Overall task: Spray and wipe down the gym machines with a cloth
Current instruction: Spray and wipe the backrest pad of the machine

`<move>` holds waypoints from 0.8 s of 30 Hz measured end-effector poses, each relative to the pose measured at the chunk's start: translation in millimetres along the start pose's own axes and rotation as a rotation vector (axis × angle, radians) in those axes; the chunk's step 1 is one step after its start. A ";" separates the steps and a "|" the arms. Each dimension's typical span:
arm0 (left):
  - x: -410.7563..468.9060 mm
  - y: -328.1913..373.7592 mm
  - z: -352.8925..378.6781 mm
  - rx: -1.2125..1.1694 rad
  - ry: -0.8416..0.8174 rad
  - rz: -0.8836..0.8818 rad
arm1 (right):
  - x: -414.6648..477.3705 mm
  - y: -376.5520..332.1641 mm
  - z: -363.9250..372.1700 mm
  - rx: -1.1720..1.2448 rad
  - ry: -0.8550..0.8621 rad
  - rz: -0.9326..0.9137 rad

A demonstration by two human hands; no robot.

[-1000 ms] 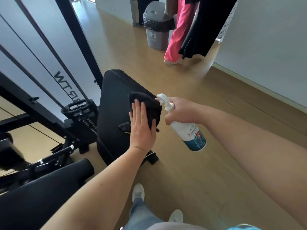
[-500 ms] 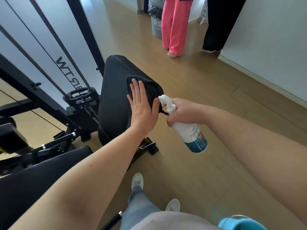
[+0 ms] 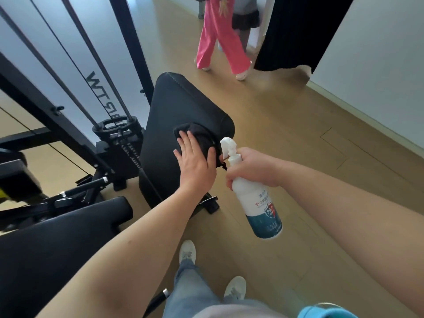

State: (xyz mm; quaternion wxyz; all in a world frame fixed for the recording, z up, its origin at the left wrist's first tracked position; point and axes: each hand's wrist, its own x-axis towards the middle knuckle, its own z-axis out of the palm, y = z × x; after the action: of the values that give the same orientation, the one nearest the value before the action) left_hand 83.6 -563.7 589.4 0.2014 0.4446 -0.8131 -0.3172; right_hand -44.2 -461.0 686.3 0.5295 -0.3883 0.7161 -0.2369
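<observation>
Your left hand (image 3: 195, 164) lies flat, fingers straight, pressing the cloth (image 3: 202, 136) onto the pad (image 3: 181, 104) near its right edge. Your right hand (image 3: 254, 168) grips the bottle (image 3: 259, 203) just beside it. The pad's long axis runs away from you, so the left hand is better placed to stroke forward.

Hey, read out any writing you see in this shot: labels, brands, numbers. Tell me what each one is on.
"TW": the clear end of a sideways word on the machine's white panel; the letters before it are partly covered, so I can't be sure of them.
"99.9": in the shield badge on the spray bottle that the right hand grips.
The other print on the bottle label is too small and blurred to read.
</observation>
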 end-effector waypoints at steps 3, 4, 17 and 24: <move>17.1 -2.6 -4.1 -0.009 -0.026 -0.036 | 0.0 -11.3 3.6 0.116 -0.013 0.002; 24.7 -4.5 -6.2 -0.022 -0.032 -0.052 | 0.6 -15.6 5.3 0.151 -0.015 -0.003; 111.9 -45.4 -33.3 -0.105 -0.038 -0.137 | 66.6 -75.5 36.6 0.207 0.152 0.086; 158.2 -75.4 -46.2 -0.133 0.044 -0.093 | 97.8 -99.8 50.9 0.213 0.217 0.106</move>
State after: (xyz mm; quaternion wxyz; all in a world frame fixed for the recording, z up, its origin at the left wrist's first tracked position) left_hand 73.8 -744.2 577.4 0.2334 0.4743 -0.7642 -0.3696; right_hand 20.7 -594.8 688.4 0.4988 -0.2638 0.7594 -0.3239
